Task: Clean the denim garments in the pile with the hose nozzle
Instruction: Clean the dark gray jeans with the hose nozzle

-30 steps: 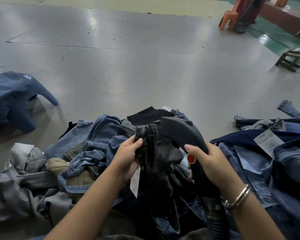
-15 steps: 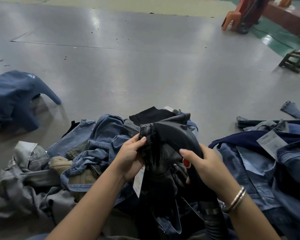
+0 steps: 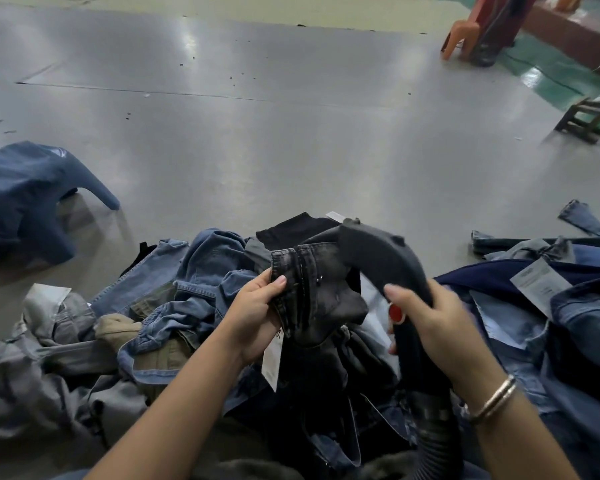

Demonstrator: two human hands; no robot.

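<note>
A dark grey denim garment [image 3: 321, 289] is lifted above the pile, and my left hand [image 3: 255, 315] pinches its waistband edge. My right hand [image 3: 433, 323] grips the black hose nozzle [image 3: 381, 254], thumb near its red button [image 3: 395, 311]. The nozzle's head lies against the garment's upper right. Its ribbed hose [image 3: 433, 434] runs down past my right wrist. A pile of blue and grey denim [image 3: 174, 306] spreads over the floor below both hands. A white tag [image 3: 272, 358] hangs under my left hand.
More blue denim with a paper label [image 3: 537, 282] lies to the right. A separate blue garment [image 3: 25, 199] sits on the grey floor at the left. An orange stool [image 3: 459, 39] and a wooden stool [image 3: 586, 121] stand far right.
The nozzle head has shifted to the right and up along the dark garment. My left hand keeps its pinch on the waistband in about the same place.
</note>
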